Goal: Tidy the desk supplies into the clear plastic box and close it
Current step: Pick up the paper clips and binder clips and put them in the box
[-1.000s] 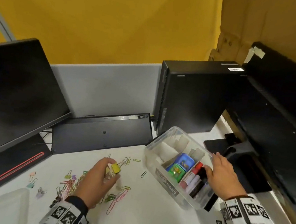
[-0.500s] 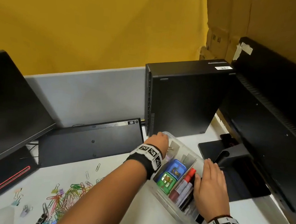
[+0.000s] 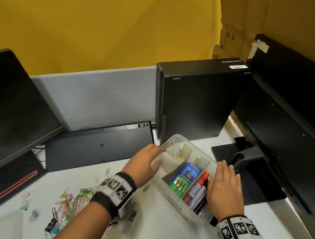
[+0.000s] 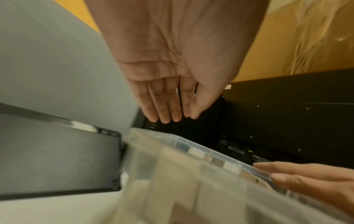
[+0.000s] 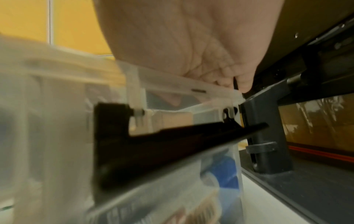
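The clear plastic box (image 3: 178, 139) stands open on the white desk, holding a blue case (image 3: 191, 169), a green case (image 3: 178, 184), a red marker (image 3: 202, 179) and a yellow binder clip (image 3: 180, 158) in its far compartment. My left hand (image 3: 144, 162) hovers at the box's left rim, palm down, fingers straight and empty; the left wrist view shows the same bare palm (image 4: 168, 91) above the box (image 4: 191, 174). My right hand (image 3: 225, 185) lies flat on the right rim (image 5: 168, 84), thumb over the markers. Coloured paper clips (image 3: 75, 201) and binder clips (image 3: 52, 223) lie loose at the lower left.
A black computer tower (image 3: 197, 100) stands right behind the box. A black keyboard (image 3: 99, 144) leans against the grey partition. One monitor (image 3: 8, 107) is at the left, and another's stand (image 3: 245, 165) sits close to the box's right side.
My left hand carried the yellow binder clip from the clip pile to the box's far compartment, let it go there, and has drawn back to the left rim. The right hand stayed put.
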